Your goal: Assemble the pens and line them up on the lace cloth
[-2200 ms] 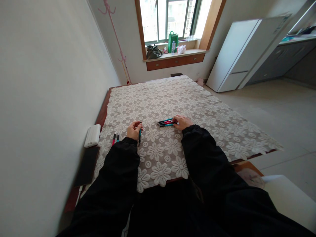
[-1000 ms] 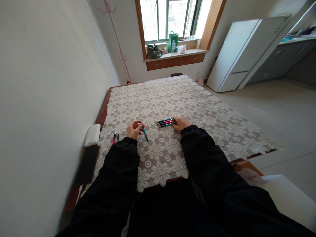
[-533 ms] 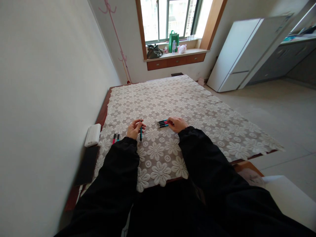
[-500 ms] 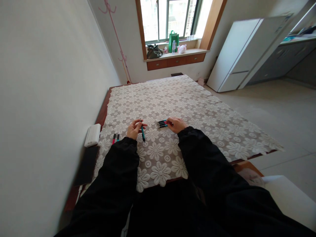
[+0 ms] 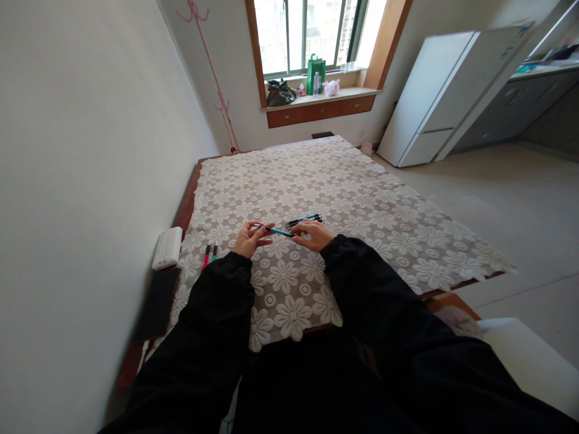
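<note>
1. A white box point(image 5: 167, 248) lay at the table's left edge, against the wall; no writing on it could be read.
2. Two loose pens point(image 5: 210, 252), one red and one teal, lay on the lace tablecloth point(image 5: 362, 199) just left of the left hand.
3. The left hand point(image 5: 248, 239) pinched one end of a teal pen point(image 5: 277, 230) held level above the cloth.
4. The right hand point(image 5: 313, 234) gripped that pen's other end with its fingertips.
5. A small bundle of pens point(image 5: 306, 219) rested just beyond the right hand. A careless pull might have sent a part rolling into the lace holes, or the sleeve might have scattered the bundle.
6. No brand or label was legible anywhere.
</note>
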Available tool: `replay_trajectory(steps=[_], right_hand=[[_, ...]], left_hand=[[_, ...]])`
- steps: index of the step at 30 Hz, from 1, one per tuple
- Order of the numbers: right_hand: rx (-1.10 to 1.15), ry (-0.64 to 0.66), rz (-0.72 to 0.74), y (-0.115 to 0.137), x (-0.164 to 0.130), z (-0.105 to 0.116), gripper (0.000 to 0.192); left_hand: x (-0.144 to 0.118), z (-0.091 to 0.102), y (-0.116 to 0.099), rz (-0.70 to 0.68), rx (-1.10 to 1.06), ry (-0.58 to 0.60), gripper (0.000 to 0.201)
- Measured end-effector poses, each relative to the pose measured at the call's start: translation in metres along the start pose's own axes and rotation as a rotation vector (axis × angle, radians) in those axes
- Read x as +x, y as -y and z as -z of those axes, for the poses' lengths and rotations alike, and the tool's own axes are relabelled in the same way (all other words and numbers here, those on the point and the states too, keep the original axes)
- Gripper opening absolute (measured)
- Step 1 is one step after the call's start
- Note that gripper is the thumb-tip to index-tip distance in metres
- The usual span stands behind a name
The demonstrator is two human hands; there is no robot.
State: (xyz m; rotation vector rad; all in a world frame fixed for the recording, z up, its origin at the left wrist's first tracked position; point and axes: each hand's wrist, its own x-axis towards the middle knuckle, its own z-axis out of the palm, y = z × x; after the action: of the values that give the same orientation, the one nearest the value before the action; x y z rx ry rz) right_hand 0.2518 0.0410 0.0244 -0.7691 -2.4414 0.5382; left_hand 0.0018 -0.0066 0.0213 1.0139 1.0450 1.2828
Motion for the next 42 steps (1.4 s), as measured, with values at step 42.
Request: replay_trajectory(steps=[42], right_hand=[[-0.194, 0.192, -0.157, -0.001, 0.001, -0.013, 0.025]], left_hand=[[-0.007, 0.006, 0.001, -0.266, 1.292, 0.195, 0.036]])
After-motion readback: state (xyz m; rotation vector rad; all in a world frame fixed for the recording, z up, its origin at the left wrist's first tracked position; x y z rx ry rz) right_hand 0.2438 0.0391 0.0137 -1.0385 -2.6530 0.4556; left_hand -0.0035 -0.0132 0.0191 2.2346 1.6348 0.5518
